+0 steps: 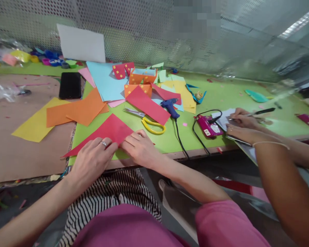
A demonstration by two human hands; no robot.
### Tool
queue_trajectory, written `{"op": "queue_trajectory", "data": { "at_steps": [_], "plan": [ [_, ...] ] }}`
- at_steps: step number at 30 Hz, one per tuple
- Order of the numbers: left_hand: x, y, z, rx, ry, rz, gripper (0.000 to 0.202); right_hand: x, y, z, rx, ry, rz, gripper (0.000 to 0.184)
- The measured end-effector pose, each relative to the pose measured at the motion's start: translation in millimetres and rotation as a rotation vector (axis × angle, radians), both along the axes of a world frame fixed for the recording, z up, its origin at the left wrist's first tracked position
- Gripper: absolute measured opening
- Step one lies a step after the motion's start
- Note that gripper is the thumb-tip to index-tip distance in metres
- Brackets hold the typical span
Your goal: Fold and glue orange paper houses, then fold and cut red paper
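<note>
Yellow-handled scissors [144, 117], glue gun [172, 109] beyond right hand [141, 146] on red paper [112, 129].

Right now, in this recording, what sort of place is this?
Probably a paper-craft workroom, judging by the pointed red paper sheet on the green-covered table, the yellow-handled metal scissors and the corded, dark-blue glue gun.

Seen from above, a person's left hand [95, 154] and right hand [141, 149] lie close together, fingers bent over the near edge of a red sheet of paper [110, 128] on a green-covered table [221, 89]. Just beyond lie yellow-handled scissors [154, 128] and a blue glue gun [171, 108]. Orange paper [89, 107] and a black phone [70, 85] sit farther left. At right, another person's hand [243, 118] holds a pen [264, 111].
</note>
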State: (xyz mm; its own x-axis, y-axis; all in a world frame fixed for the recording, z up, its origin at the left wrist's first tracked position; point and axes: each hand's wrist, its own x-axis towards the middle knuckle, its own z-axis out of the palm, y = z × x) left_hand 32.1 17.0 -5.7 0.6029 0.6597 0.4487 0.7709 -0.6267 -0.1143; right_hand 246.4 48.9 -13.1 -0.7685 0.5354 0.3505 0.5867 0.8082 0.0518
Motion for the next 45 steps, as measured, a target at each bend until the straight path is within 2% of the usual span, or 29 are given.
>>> {"op": "queue_trajectory", "data": {
  "at_steps": [5,14,19,23,28,32,35,38,45],
  "plan": [
    [0,-1,-3.1,0.001,-0.04,0.022,0.02,0,-1,0.3,-0.026,-0.007,-0.026,0.024],
    [-21,-8,-8.5,-0.049,-0.07,0.003,0.021,2,-3,1.0,-0.043,-0.062,-0.017,0.029],
    [-25,-3,-9.0,-0.138,-0.053,0.043,0.029,-1,1,1.1,-0.166,-0.016,-0.075,0.03],
    [-37,3,-4.5,-0.298,-0.099,0.091,0.033,-5,3,10.1,-0.343,-0.029,-0.145,0.03],
    [-50,13,5.1,-0.56,-0.235,0.156,0.036,-8,3,23.0,-0.507,0.02,-0.212,0.02],
    [-53,22,11.1,-0.666,-0.228,0.215,0.033,-11,8,30.7,-0.614,0.051,-0.285,0.019],
    [-52,28,15.3,-0.72,-0.191,0.236,0.032,-11,14,36.7,-0.7,0.051,-0.286,0.021],
    [-50,34,19.4,-0.75,-0.149,0.257,0.032,-12,20,42.0,-0.733,0.003,-0.275,0.023],
    [-46,41,21.8,-0.744,-0.06,0.308,0.033,-19,22,46.0,-0.664,-0.106,-0.361,0.027]
  ]
}}
